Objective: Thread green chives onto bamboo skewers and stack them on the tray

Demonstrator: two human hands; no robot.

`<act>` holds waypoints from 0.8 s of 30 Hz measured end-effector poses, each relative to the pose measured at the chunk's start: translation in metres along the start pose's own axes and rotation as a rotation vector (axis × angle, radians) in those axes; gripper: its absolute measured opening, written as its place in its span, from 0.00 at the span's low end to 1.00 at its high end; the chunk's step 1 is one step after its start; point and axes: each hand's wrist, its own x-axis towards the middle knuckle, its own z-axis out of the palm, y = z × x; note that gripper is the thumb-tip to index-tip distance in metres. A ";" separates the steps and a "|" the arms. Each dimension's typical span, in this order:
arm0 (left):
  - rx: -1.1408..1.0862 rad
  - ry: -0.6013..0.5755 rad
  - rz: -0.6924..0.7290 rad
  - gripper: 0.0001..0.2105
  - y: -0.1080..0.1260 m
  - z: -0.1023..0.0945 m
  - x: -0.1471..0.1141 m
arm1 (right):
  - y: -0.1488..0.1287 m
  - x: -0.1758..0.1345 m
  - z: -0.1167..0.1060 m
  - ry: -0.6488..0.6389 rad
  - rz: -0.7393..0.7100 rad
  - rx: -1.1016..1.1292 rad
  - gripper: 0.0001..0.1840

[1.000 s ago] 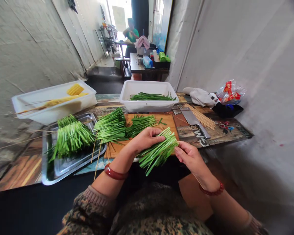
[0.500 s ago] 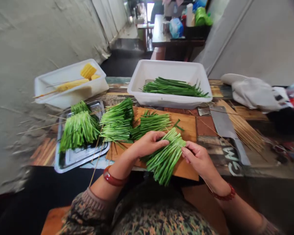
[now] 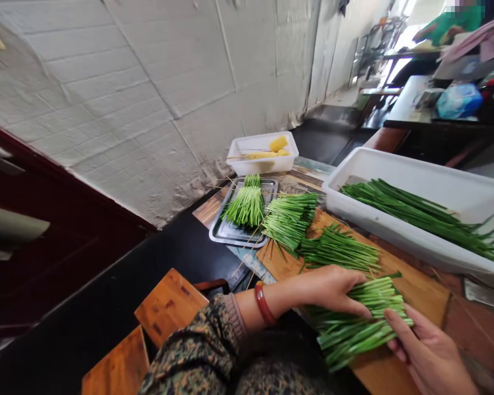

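Observation:
A fanned bunch of garlic chives [image 3: 364, 323], pale at one end and dark green at the other, is held over the wooden board [image 3: 432, 285]. My left hand [image 3: 337, 291] closes over the bunch from the left, thumb lying across the stalks. On the other side my right hand [image 3: 424, 340] pinches its edge between thumb and fingers; a skewer there cannot be made out. Just beyond, cut chives [image 3: 341, 247] lie on the board. Next to them, a skewered row of chives [image 3: 290, 219] overlaps the metal tray [image 3: 241, 237], which carries more skewered chives [image 3: 247, 206].
Long chives [image 3: 420, 216] lie in a white tub [image 3: 366, 159] at the right. A smaller white tub [image 3: 234, 148] with skewered corn [image 3: 278, 144] stands by the wall. Wooden stools [image 3: 168, 307] are at lower left. A person in green [image 3: 456, 27] is in the background.
The view has swung left, so the wall and stools show and the knife has left the frame. Both hands still grip the chives.

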 end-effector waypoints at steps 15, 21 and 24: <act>0.234 1.043 -0.511 0.12 -0.133 -0.225 -0.140 | 0.009 -0.001 0.003 0.160 -0.099 0.054 0.21; 0.117 1.141 -0.493 0.12 -0.162 -0.220 -0.126 | 0.007 -0.004 0.010 0.193 -0.167 0.032 0.20; 0.007 1.212 -0.406 0.09 -0.163 -0.215 -0.119 | 0.009 -0.003 0.012 0.188 -0.174 0.041 0.20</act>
